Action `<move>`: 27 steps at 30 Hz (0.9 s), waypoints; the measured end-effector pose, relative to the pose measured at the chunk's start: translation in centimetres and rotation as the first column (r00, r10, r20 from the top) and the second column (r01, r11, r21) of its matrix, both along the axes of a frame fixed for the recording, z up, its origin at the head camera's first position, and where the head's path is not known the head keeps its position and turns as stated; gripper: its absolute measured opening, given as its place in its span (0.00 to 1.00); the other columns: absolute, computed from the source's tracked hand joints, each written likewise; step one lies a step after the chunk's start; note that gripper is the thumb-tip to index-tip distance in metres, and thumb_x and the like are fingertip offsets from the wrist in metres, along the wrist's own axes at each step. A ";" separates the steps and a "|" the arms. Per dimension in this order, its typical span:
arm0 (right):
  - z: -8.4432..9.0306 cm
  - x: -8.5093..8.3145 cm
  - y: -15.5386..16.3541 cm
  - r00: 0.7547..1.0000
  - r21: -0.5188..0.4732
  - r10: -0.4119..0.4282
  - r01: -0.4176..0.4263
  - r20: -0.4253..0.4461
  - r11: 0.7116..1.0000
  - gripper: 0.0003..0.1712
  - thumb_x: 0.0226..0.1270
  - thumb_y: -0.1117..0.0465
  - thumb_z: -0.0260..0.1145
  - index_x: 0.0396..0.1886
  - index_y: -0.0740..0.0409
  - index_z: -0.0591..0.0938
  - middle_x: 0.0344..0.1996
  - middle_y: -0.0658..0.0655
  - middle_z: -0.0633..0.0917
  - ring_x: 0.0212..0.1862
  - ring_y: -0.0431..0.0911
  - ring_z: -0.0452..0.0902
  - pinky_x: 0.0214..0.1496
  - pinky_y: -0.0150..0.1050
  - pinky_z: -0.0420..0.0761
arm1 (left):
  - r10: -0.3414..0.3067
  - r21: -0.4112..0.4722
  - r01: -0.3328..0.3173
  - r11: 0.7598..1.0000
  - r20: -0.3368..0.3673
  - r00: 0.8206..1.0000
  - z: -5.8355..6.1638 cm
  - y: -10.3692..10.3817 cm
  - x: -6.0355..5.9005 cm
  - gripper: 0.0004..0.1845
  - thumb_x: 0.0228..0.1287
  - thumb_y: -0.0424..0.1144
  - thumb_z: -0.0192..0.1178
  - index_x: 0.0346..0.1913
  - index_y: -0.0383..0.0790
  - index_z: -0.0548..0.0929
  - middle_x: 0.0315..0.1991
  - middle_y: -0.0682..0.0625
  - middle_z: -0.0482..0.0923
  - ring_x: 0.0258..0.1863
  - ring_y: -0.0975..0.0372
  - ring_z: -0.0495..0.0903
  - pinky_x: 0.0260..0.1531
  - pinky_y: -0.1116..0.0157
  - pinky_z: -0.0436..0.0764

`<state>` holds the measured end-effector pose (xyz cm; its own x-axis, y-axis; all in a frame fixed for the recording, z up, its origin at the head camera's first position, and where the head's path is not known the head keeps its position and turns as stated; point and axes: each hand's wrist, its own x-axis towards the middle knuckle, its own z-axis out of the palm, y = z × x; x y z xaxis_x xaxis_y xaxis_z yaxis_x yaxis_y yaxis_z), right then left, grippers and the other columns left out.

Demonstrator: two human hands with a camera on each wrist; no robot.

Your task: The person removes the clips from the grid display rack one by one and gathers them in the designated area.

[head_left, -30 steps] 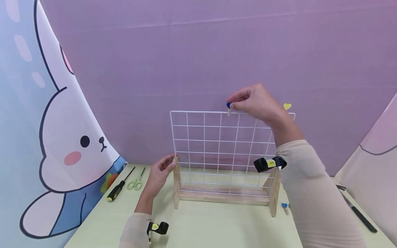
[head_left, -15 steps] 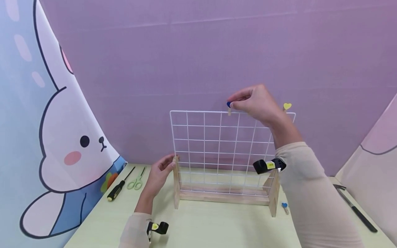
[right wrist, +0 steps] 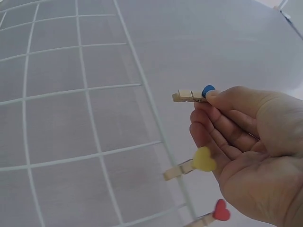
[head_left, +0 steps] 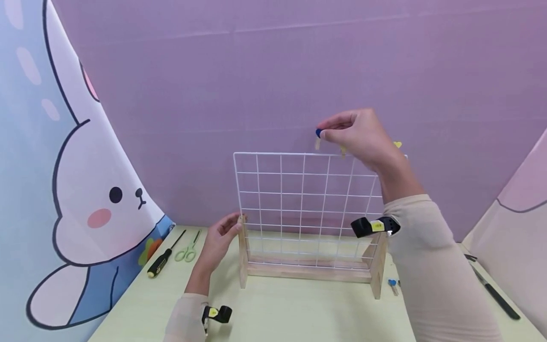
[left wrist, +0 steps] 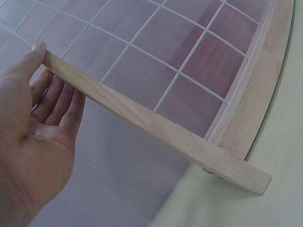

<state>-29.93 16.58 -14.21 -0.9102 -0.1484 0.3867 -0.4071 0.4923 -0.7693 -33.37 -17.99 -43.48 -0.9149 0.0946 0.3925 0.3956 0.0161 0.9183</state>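
A white wire grid stands upright in a wooden stand on the pale green table. My left hand holds the top of the stand's left upright, thumb on one face and fingers behind it. My right hand pinches a small wooden peg with a blue heart just above the grid's top wire. In the right wrist view the blue-heart peg is clear of the wire. A yellow-heart peg and a red-heart peg sit clipped on the wire under my palm.
A black-and-yellow screwdriver and green scissors lie on the table at the left. A loose blue-heart peg lies by the stand's right foot. A long black tool lies at the far right. Printed backdrops close in both sides.
My right hand has risen a little, and the blue-heart peg it pinches has come up off the grid's top wire. The left hand has stayed on the upright.
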 end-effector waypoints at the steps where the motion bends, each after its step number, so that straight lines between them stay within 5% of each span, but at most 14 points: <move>1: 0.1 0.1 0.1 1.000 -0.011 0.008 -0.008 -0.007 1.000 0.14 0.69 0.59 0.72 0.51 0.55 0.90 0.37 0.45 0.91 0.43 0.41 0.81 0.38 0.32 0.81 | 0.005 0.003 -0.005 1.000 0.001 1.000 0.0 0.0 0.0 0.24 0.74 0.40 0.64 0.67 0.34 0.77 0.56 0.56 0.86 0.56 0.70 0.83 0.57 0.74 0.82; 12: 0.8 2.2 2.2 0.997 0.026 -0.023 0.025 -0.076 0.999 0.16 0.68 0.53 0.73 0.53 0.52 0.90 0.38 0.41 0.92 0.41 0.38 0.83 0.35 0.30 0.79 | -0.021 -0.008 0.021 1.000 -0.006 1.000 -0.1 0.6 -0.3 0.24 0.74 0.42 0.64 0.67 0.35 0.78 0.57 0.57 0.85 0.57 0.71 0.82 0.58 0.75 0.81; 17: 0.5 3.0 3.2 0.994 0.033 -0.029 0.033 -0.103 0.999 0.14 0.69 0.54 0.72 0.51 0.53 0.90 0.35 0.40 0.92 0.32 0.40 0.80 0.29 0.33 0.80 | -0.026 0.000 0.026 1.000 -0.006 1.000 0.0 0.6 -0.2 0.24 0.74 0.41 0.64 0.67 0.35 0.77 0.56 0.60 0.86 0.57 0.70 0.82 0.58 0.75 0.81; 20: 0.1 3.4 4.0 0.992 0.048 -0.039 0.045 -0.121 0.998 0.15 0.70 0.55 0.72 0.51 0.55 0.90 0.34 0.40 0.91 0.30 0.41 0.80 0.33 0.31 0.81 | -0.026 0.003 0.026 1.000 -0.004 1.000 0.0 0.7 -0.2 0.24 0.74 0.41 0.64 0.67 0.35 0.77 0.56 0.59 0.86 0.57 0.70 0.82 0.59 0.75 0.81; 27: -1.4 4.2 6.6 0.992 0.090 -0.065 0.076 -0.112 0.993 0.16 0.71 0.55 0.71 0.54 0.56 0.89 0.36 0.33 0.91 0.41 0.32 0.87 0.44 0.21 0.82 | -0.021 -0.013 0.021 1.000 -0.005 1.000 0.1 0.8 -0.3 0.23 0.75 0.40 0.63 0.68 0.36 0.77 0.62 0.47 0.84 0.58 0.69 0.82 0.59 0.74 0.81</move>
